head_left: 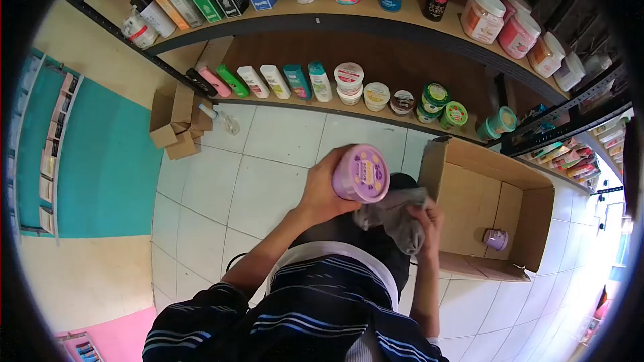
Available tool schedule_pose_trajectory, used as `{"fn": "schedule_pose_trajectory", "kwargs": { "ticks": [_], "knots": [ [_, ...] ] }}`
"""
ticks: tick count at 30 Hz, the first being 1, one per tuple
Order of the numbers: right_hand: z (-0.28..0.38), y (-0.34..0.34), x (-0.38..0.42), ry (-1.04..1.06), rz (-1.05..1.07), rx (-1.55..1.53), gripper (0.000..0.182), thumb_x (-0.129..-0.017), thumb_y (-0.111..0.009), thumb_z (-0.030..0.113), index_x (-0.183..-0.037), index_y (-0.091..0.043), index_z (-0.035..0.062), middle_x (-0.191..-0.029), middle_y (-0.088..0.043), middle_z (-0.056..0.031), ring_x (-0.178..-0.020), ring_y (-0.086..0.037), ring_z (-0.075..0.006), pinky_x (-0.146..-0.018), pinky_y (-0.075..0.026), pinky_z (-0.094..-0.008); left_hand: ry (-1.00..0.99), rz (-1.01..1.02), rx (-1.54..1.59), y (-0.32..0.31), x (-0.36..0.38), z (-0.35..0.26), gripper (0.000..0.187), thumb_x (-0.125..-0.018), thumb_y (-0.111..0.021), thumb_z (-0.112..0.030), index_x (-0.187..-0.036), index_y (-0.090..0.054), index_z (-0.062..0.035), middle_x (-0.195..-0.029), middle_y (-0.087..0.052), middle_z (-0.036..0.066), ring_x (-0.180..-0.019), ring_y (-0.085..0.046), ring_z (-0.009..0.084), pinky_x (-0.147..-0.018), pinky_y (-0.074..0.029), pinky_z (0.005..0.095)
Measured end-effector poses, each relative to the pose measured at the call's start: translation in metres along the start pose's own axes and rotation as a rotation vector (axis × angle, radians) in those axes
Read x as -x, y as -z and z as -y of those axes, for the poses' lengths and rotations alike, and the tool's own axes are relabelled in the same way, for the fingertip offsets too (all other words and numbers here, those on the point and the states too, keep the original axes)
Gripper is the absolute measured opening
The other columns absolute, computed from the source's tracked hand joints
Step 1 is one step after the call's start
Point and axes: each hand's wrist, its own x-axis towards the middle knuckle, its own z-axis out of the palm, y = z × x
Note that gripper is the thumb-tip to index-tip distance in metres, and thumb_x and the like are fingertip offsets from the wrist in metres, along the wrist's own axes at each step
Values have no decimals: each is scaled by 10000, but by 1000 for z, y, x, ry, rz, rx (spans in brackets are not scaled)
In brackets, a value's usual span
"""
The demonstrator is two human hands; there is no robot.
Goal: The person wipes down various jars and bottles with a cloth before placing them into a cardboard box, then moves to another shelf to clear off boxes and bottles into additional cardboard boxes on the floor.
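Observation:
My left hand is wrapped round a purple tub, its printed lid tilted up toward me. Just right of it, my right hand grips a crumpled grey cloth, which hangs below the tub and overlaps its lower edge in this view. To the right, an open cardboard box stands on the floor. Inside it lies a smaller purple tub, near the right wall.
Ahead, the lower shelf carries a row of bottles and several tubs. Above it, the upper shelf holds boxes, spray cans and jars. Small cartons sit on the tiled floor at left.

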Motion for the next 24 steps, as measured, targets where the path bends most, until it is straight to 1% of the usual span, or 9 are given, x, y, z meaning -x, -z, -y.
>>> {"fn": "schedule_pose_trajectory", "kwargs": {
  "ticks": [1,3,6,9,11,14,16,20,24],
  "knots": [
    [14,-8,2,-2,4,0,150,-725,-560,82,-824,-602,-23,-787,-604,-81,-721,-549,-146,-653,-433,-267,2,-3,-2,-2,3,-3,744,-445,-750,-100,-1125,-456,-32,-1028,-556,156,-964,-543,319,-833,-440,347],
    [33,-32,6,384,-6,527,211,-738,-562,86,-889,-594,-59,-950,-596,-187,-927,-560,-249,-797,-417,-325,-58,102,-104,-6,10,-11,738,-461,-752,-108,-1130,-448,-35,-1021,-554,160,-949,-539,337,-814,-447,365],
    [33,-63,9,588,61,659,278,-739,-555,70,-974,-573,-78,-1109,-528,-234,-1129,-456,-315,-940,-319,-386,-103,75,-79,-19,19,-5,750,-461,-777,-136,-1126,-442,-47,-1012,-551,171,-928,-536,358,-790,-452,386],
    [45,-76,23,584,217,679,320,-733,-545,58,-1026,-560,-71,-1164,-506,-209,-1189,-396,-326,-998,-237,-421,1,-5,-32,-19,24,7,745,-465,-791,-167,-1111,-442,-45,-1018,-542,182,-921,-536,367,-773,-456,390],
    [36,-69,27,546,250,629,350,-753,-514,90,-1065,-543,-64,-1173,-506,-191,-1180,-407,-320,-1016,-189,-451,-152,64,-131,-11,26,10,748,-466,-785,-174,-1111,-432,-40,-1012,-539,186,-907,-537,373,-757,-461,393],
    [27,-61,18,507,79,616,399,-759,-460,129,-1108,-520,-57,-1185,-500,-186,-1186,-404,-312,-1034,-144,-451,-7,43,-163,-21,29,-6,704,-456,-781,-186,-1068,-462,-46,-988,-544,177,-887,-543,368,-741,-462,405],
    [28,-64,17,540,100,640,400,-753,-461,130,-1100,-525,-60,-1175,-508,-186,-1182,-409,-309,-1035,-145,-451,87,65,-69,-24,27,-9,665,-450,-783,-194,-1029,-492,-48,-970,-554,158,-881,-545,363,-749,-456,414],
    [36,-57,19,619,199,633,386,-735,-464,129,-1055,-553,-68,-1121,-545,-184,-1139,-458,-301,-1036,-155,-453,1,99,-4,-20,25,-2,683,-447,-788,-198,-1048,-493,-58,-969,-561,152,-889,-549,353,-761,-455,407],
    [27,-37,15,617,194,588,387,-697,-489,113,-1032,-571,-61,-1094,-561,-181,-1106,-488,-303,-1035,-164,-458,208,183,16,-24,23,-1,717,-442,-796,-220,-1078,-496,-81,-1007,-565,142,-922,-557,315,-794,-450,377]
  ]
}}
